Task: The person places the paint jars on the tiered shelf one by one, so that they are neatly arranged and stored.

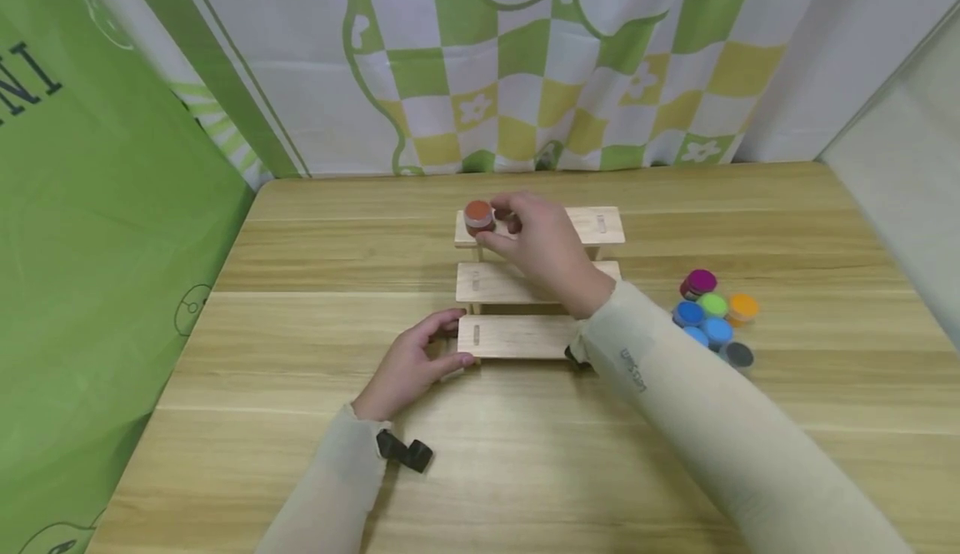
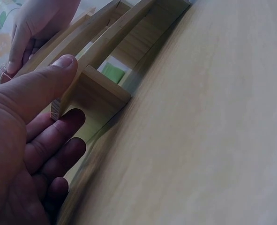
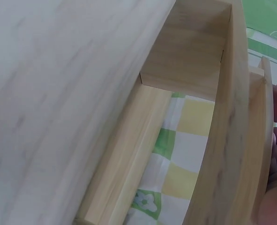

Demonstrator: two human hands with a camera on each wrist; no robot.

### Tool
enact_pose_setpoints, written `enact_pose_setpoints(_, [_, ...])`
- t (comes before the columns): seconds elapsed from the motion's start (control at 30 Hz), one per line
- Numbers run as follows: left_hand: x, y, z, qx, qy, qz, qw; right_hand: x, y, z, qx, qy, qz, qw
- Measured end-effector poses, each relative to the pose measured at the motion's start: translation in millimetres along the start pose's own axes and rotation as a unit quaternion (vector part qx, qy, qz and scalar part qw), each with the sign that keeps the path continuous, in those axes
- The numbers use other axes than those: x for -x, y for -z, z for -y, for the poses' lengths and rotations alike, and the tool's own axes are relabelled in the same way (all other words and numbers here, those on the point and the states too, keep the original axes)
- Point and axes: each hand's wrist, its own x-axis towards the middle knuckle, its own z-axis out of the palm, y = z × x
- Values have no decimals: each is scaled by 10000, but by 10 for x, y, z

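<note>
A wooden three-step stand (image 1: pixel 517 336) stands on the table. On the left end of its top step is a small paint jar (image 1: pixel 478 217) with an orange-red lid. My right hand (image 1: pixel 543 242) reaches over the stand and holds this jar between thumb and index finger. At the left end of the lowest step, my left hand (image 1: pixel 408 366) grips the board, thumb at the front corner and index finger at the back one. The left wrist view shows the left thumb (image 2: pixel 49 84) against the board's edge, other fingers loosely bent below.
Right of the stand, several small jars are grouped, among them a purple-lidded jar (image 1: pixel 700 282), an orange-lidded jar (image 1: pixel 742 308) and a dark grey-lidded jar (image 1: pixel 738 356). A checked curtain (image 1: pixel 525 54) hangs behind the table (image 1: pixel 315 254); green cloth (image 1: pixel 90 246) hangs at left.
</note>
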Motion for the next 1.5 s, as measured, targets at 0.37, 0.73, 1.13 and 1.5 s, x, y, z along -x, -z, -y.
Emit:
enact_pose_setpoints(0.37, [1, -6, 3, 6, -118, -71, 9999, 115, 79, -25, -285, -61, -119, 9995])
enact_pose_setpoints(0.73, [3, 3, -14, 64, -66, -22, 10000, 252, 101, -64, -867, 111, -373, 9955])
enact_pose_setpoints(1.13, [6, -2, -14, 77, -69, -50, 9999, 414, 112, -74, -1017, 649, -1116, 9864])
enact_pose_setpoints(1.5, [7, -5, -7, 53, -97, -40, 9999, 601, 137, -97, -1393, 514, -1255, 9809])
